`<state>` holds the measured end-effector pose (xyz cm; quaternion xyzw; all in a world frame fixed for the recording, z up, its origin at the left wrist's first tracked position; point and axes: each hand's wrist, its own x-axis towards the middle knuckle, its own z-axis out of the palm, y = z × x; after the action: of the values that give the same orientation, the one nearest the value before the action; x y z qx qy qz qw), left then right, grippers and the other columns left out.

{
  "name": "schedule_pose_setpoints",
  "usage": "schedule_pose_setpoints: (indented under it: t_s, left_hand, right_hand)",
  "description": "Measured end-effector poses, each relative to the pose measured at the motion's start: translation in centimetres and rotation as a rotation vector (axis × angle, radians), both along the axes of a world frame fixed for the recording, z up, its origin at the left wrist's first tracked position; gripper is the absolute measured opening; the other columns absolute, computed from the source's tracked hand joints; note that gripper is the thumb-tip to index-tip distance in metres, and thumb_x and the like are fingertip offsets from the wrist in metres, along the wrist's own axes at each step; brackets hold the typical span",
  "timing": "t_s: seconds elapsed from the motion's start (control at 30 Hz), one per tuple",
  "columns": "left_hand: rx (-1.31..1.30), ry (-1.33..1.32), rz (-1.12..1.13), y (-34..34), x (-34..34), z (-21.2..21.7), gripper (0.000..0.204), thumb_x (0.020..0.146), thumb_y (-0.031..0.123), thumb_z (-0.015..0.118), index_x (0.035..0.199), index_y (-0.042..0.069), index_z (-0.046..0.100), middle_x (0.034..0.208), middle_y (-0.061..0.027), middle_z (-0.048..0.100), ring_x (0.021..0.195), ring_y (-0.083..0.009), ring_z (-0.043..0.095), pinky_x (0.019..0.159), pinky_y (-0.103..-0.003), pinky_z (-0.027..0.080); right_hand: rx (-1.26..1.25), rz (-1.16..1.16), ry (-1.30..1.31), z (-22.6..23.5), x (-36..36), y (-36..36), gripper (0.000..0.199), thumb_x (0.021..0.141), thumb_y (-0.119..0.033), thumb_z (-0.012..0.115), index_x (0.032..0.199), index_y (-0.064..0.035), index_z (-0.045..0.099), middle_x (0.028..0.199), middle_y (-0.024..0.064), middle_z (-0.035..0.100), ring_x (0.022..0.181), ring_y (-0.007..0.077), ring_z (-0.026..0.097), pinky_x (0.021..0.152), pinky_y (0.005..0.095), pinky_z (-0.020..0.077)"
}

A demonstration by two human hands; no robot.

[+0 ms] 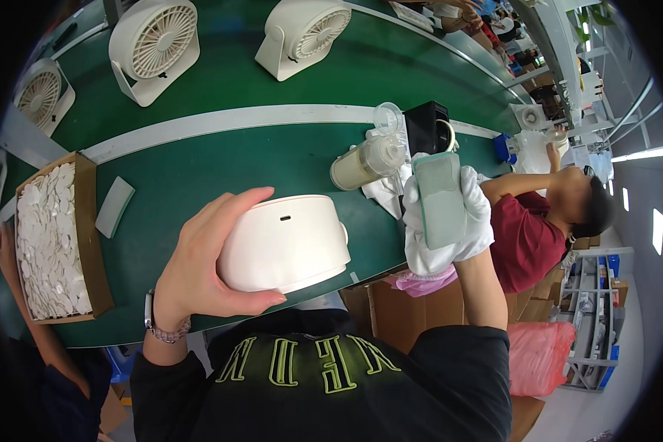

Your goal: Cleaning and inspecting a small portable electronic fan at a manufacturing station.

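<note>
A: What is the bare left grip holding?
B: It is clasping a rounded white housing, spread wide around its left end, the thumb lying along the near side and the fingers curving over the far side. A small dark slot is showing on the housing.
A: Where is the housing sitting?
B: It is appearing over the near part of the green counter; I cannot tell whether it is touching the surface.
A: And the right grip?
B: It is wearing a white glove and holding a translucent pale green block, right of the housing, partly closed around the block.
A: What is lying left of the housing?
B: A second pale green block is lying there, and farther left a cardboard carton is holding many small white pieces. A co-worker's arm is extending beside the carton.
A: Beyond the housing?
B: A translucent bottle is resting to its far right, near a black container. Three white desk fans are standing farther off, past a white rail.
</note>
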<state>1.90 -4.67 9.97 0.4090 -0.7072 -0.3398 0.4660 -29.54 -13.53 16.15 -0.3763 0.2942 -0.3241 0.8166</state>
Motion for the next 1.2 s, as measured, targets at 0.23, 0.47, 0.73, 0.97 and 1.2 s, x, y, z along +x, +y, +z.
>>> schedule_pose_setpoints:
  t_s: [0.23, 0.47, 0.73, 0.97, 1.2]
  left_hand:
    - [0.002, -0.017, -0.002, 0.1, -0.1, -0.1, 0.090, 0.045, 0.037, 0.076, 0.121, -0.001, 0.049, 0.092, -0.0119, 0.058, 0.080, -0.0222, 0.057, 0.071, -0.029, 0.043]
    - [-0.021, 0.020, -0.017, -0.1, 0.0, 0.2, 0.083, 0.047, 0.029, 0.080, 0.120, 0.001, 0.051, 0.086, -0.0116, 0.057, 0.073, -0.0241, 0.056, 0.065, -0.031, 0.044]
    - [0.015, 0.025, -0.021, -0.2, 0.3, 0.4, 0.084, 0.046, 0.030, 0.081, 0.120, 0.001, 0.051, 0.087, -0.0116, 0.058, 0.075, -0.0238, 0.057, 0.067, -0.031, 0.045]
    - [0.018, 0.017, -0.013, -0.2, 0.0, 0.0, 0.090, 0.044, 0.031, 0.082, 0.123, 0.001, 0.048, 0.091, -0.0120, 0.059, 0.078, -0.0242, 0.058, 0.071, -0.031, 0.045]
    - [0.118, 0.126, 0.017, 0.6, 0.0, -0.5, 0.099, 0.042, 0.033, 0.084, 0.127, -0.001, 0.044, 0.096, -0.0127, 0.061, 0.083, -0.0251, 0.059, 0.076, -0.033, 0.045]
  right_hand:
    - [-1.008, -0.227, 1.289, 2.7, 0.1, -1.1, 0.046, 0.084, -0.030, 0.064, 0.119, -0.0014, 0.056, 0.102, 0.0086, 0.058, 0.076, 0.0126, 0.056, 0.066, 0.0258, 0.0487]
    - [-0.619, -0.428, 0.737, 1.6, -2.9, 0.0, 0.041, 0.076, -0.019, 0.070, 0.114, -0.0041, 0.061, 0.099, 0.0067, 0.061, 0.083, 0.0140, 0.061, 0.073, 0.0255, 0.0492]
    - [-0.899, -0.158, 1.516, -9.0, -1.1, -0.8, 0.043, 0.076, -0.027, 0.070, 0.112, -0.0058, 0.062, 0.099, 0.0125, 0.061, 0.085, 0.0229, 0.063, 0.074, 0.0278, 0.0492]
    - [-1.109, -0.019, 1.777, -10.6, -1.3, -1.6, 0.040, 0.079, -0.033, 0.067, 0.105, -0.0030, 0.064, 0.093, 0.0092, 0.062, 0.082, 0.0210, 0.062, 0.071, 0.0287, 0.0497]
    - [-0.105, -0.385, 0.674, -4.0, -2.5, 1.8, 0.049, 0.085, -0.046, 0.055, 0.107, -0.0026, 0.059, 0.088, 0.0091, 0.060, 0.063, 0.0163, 0.054, 0.054, 0.0267, 0.0462]
